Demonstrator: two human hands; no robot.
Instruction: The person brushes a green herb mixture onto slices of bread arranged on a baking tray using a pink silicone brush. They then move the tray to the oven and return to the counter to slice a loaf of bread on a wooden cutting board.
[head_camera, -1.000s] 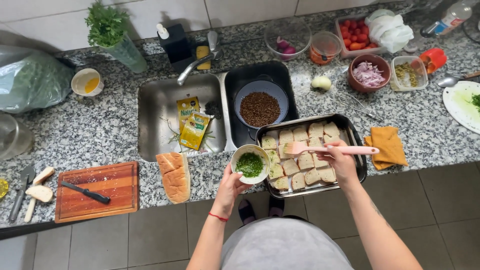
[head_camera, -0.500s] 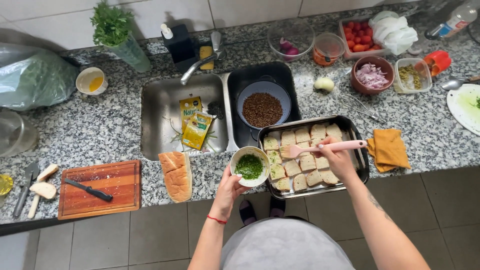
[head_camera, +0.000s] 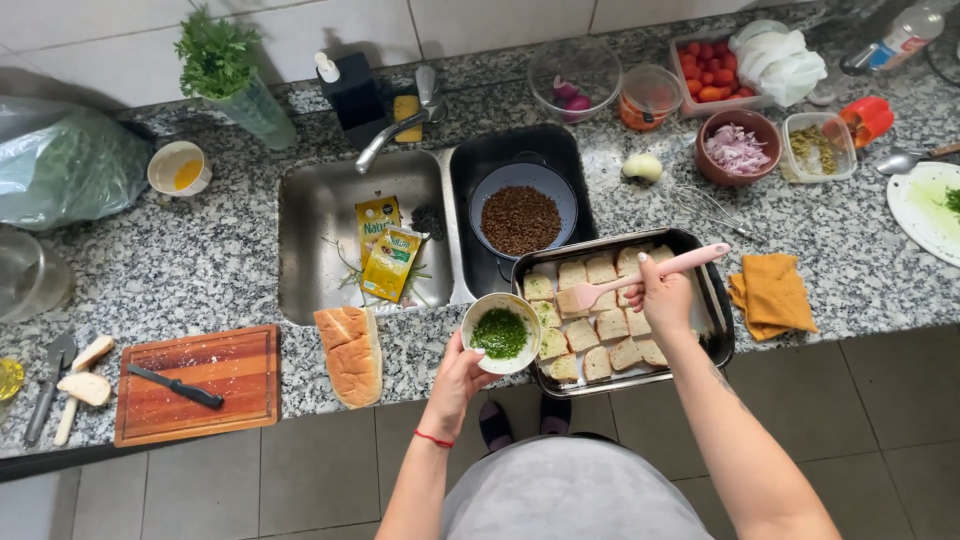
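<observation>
My left hand (head_camera: 462, 376) holds a small white bowl (head_camera: 500, 333) of green herb sauce at the counter's front edge. My right hand (head_camera: 663, 297) grips a pink silicone brush (head_camera: 640, 277), whose head rests on a bread slice. Several bread slices (head_camera: 596, 318) lie in rows in a dark metal baking tray (head_camera: 718, 320) to the right of the bowl. The brush handle points up and to the right over the tray.
A double sink (head_camera: 330, 235) holds yellow packets (head_camera: 385, 255) and a bowl of lentils (head_camera: 522, 218). A bread loaf (head_camera: 351, 355) and a wooden board with a knife (head_camera: 195, 385) lie on the left. An orange cloth (head_camera: 772, 293) and bowls of vegetables (head_camera: 738, 150) stand on the right.
The brush has shifted left and lower across the bread slices, its handle tilting more upward. The left hand keeps the sauce bowl in place.
</observation>
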